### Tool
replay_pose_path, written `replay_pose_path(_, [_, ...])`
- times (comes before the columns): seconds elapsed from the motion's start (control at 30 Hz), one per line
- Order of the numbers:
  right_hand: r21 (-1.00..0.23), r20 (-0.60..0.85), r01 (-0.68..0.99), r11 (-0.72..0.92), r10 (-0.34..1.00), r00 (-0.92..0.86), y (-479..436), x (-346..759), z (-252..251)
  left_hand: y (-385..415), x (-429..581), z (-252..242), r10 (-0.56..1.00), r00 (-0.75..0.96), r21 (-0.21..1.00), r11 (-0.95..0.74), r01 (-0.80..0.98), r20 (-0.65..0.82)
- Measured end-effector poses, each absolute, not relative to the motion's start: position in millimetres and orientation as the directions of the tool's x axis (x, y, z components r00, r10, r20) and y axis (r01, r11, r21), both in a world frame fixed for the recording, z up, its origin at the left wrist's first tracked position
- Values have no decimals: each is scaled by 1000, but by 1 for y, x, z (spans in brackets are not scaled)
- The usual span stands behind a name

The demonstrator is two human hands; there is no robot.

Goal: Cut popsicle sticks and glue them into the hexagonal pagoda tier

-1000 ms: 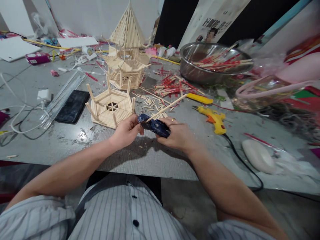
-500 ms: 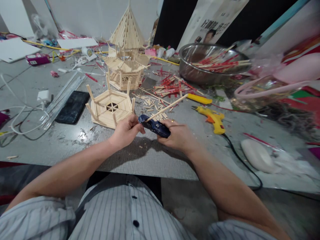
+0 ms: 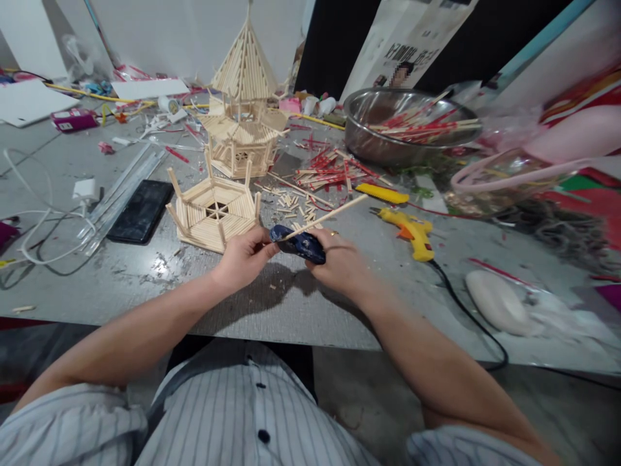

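My left hand (image 3: pixel 247 257) is closed in a pinch at the near end of a thin wooden stick (image 3: pixel 334 215). The stick slants up to the right, crossing the head of a dark blue hand tool (image 3: pixel 306 246). My right hand (image 3: pixel 338 261) is wrapped round that tool, whose jaws I cannot make out. Just beyond my left hand sits a hexagonal wooden-stick base (image 3: pixel 194 220) with short upright posts. Short cut stick pieces (image 3: pixel 291 206) lie scattered behind the tool. Farther back stands a tiered stick pagoda (image 3: pixel 246 68) with a pointed roof.
On the right lie a yellow glue gun (image 3: pixel 414 233) with a black cord and a yellow utility knife (image 3: pixel 383 193). A steel bowl (image 3: pixel 356 139) holds red-wrapped sticks, with more red wrappers (image 3: pixel 330 169) beside it. To the left are a black phone (image 3: pixel 140 211) and white cables (image 3: pixel 29 223).
The tool and the stick have shifted slightly, and the stick's far end sits a little lower. Both hands keep their grips; the view has moved slightly.
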State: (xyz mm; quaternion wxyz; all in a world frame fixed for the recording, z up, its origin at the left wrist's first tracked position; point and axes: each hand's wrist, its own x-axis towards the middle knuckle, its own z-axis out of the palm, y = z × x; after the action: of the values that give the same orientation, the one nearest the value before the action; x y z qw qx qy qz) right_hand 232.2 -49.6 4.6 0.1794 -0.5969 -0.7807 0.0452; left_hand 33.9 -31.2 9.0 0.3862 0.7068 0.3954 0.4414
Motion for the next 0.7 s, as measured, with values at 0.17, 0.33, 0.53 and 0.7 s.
replay_pose_path(0.17, [-312,274,899,308,935,-225,-47,234,-2,-33,33,12,892,338,876,-397,274,299])
replay_pose_path(0.33, [-308,274,897,317,933,-236,-48,234,-2,-33,34,10,884,355,869,-410,277,304])
replay_pose_path(0.53, [-306,263,899,314,935,-238,-49,233,0,-33,33,10,873,385,870,-416,264,300])
replay_pose_path(0.7, [-299,284,901,315,931,-231,-50,233,-1,-34,33,12,855,415,869,-433,239,312])
